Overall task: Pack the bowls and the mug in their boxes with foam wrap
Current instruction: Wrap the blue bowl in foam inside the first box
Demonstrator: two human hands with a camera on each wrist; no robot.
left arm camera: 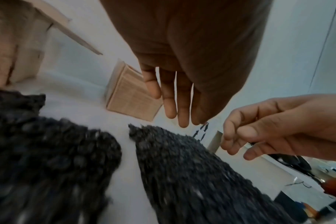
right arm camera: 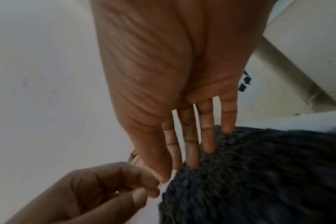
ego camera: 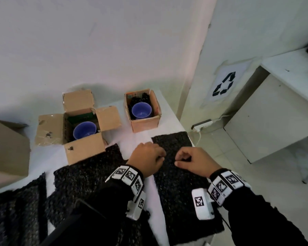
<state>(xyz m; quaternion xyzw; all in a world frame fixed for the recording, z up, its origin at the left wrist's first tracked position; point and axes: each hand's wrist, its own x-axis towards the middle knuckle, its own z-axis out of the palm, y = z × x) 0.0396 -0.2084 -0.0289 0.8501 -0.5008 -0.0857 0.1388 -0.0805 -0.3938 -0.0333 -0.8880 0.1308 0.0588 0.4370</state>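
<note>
Two open cardboard boxes stand at the back of the white table [ego camera: 142, 137]. The left box [ego camera: 85, 151] holds a blue bowl [ego camera: 84, 130], and the smaller right box [ego camera: 144, 121] holds another blue bowl [ego camera: 141, 110] on black foam. A black foam sheet [ego camera: 181, 183] lies flat at the table's right side. Both my hands hover over its far part. My left hand [ego camera: 149, 157] holds nothing, and its fingers [left arm camera: 175, 106] hang fairly straight. My right hand [ego camera: 188, 158] has straight fingers [right arm camera: 190, 144] whose tips touch the foam sheet [right arm camera: 259, 174]. No mug is in view.
A second foam sheet [ego camera: 89, 173] lies in front of the left box, and a third [ego camera: 16, 210] at the near left. A large cardboard box [ego camera: 5, 151] stands at the far left. The table's right edge drops to the floor with a power strip [ego camera: 202, 124].
</note>
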